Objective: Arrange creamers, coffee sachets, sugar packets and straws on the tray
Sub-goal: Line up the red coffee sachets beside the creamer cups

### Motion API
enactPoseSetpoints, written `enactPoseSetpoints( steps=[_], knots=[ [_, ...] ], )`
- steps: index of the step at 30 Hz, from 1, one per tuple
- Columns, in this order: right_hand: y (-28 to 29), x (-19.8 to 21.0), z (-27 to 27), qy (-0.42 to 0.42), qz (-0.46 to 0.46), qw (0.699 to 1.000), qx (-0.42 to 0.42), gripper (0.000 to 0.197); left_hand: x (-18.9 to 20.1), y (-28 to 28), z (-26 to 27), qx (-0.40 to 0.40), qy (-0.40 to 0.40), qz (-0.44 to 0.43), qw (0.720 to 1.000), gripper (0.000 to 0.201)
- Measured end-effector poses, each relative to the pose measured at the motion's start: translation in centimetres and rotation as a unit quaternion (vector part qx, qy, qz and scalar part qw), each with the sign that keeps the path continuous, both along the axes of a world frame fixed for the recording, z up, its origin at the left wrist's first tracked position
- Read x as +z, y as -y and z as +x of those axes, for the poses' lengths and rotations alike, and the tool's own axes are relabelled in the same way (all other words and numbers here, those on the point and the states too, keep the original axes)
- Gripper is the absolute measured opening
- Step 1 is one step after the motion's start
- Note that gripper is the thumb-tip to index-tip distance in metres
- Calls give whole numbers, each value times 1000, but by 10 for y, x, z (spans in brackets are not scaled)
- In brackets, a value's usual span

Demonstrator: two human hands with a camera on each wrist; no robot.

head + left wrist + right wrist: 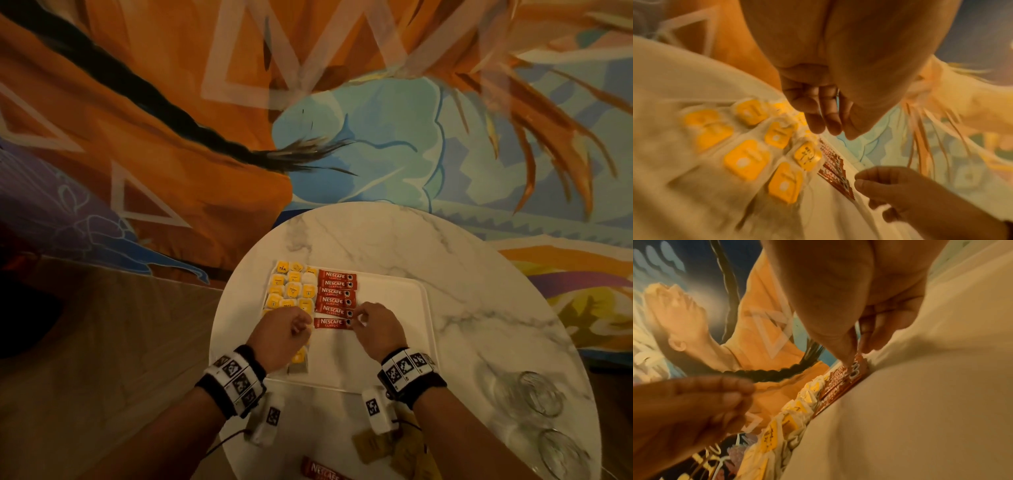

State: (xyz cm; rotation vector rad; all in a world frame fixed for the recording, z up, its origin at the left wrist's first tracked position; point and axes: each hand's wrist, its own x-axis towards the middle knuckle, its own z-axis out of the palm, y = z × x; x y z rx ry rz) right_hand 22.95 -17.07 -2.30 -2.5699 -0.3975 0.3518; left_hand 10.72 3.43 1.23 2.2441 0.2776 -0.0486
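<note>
A white tray [394,301] lies on a round marble table [376,236]. Yellow-tagged tea bags [291,287] fill its left part, also seen blurred in the left wrist view as tea bags [746,160]. Beside them runs a column of red Nescafe coffee sachets [337,293]. The nearest sachet [333,323] lies a little apart from the column. My right hand [359,318] pinches its right end between thumb and finger; the right wrist view shows that pinch on a sachet [859,369]. My left hand [299,325] hovers at its left end, loosely curled fingers [818,123] holding nothing.
One more red sachet [320,471] lies off the tray at the table's near edge. Brown packets [373,445] sit under my right forearm. Two clear glasses [541,394] stand at the near right. The tray's right half [394,342] is bare. A painted wall stands behind the table.
</note>
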Motion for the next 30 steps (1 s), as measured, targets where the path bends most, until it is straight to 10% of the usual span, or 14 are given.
enactPoseSetpoints(
  steps=[6,12,30],
  knots=[
    [-13,2,5,34,-60,992,107,20,-2,26,58,-118,-29,211,970,20],
    [-20,2,13,56,-122,985,104,23,-89,18,106,-123,-69,252,957,16],
    [-23,17,49,0,-83,993,89,37,-32,29,88,-151,-75,261,950,39]
  ],
)
